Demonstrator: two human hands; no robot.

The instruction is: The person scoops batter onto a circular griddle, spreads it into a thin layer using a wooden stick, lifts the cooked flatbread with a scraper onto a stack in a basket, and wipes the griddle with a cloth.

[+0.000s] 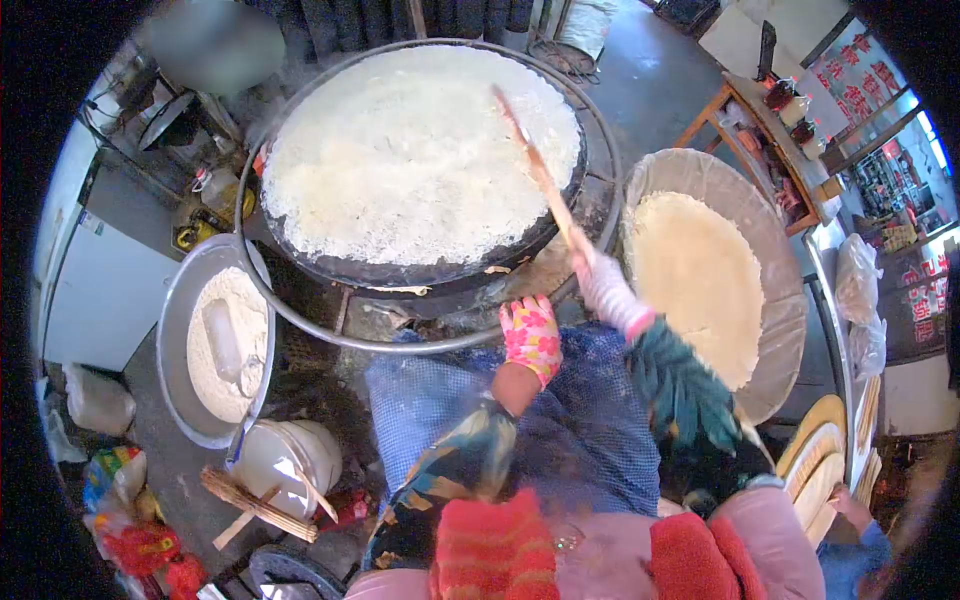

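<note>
"Which step?"
"Spreading, apparently: your right hand (603,290) wraps its fingers round the stick (542,172), across the batter (410,150)."
"Left hand (533,338)?"
"At the ring (420,346); can't tell its grip."
"Next?"
"Probably light, level strokes."

Grey flr (635,105) w/ bright patch (648,62); wooden tbl (783,140), red-lettered window (858,85) beyond its far edge; daylight (933,140) thru glass; white panel (105,290) opp. tbl.

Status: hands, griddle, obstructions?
Right hand gripping wooden stick over griddle. Left hand at metal ring, grip unclear. Pale layer covers most of griddle; only stick crosses it.
</note>
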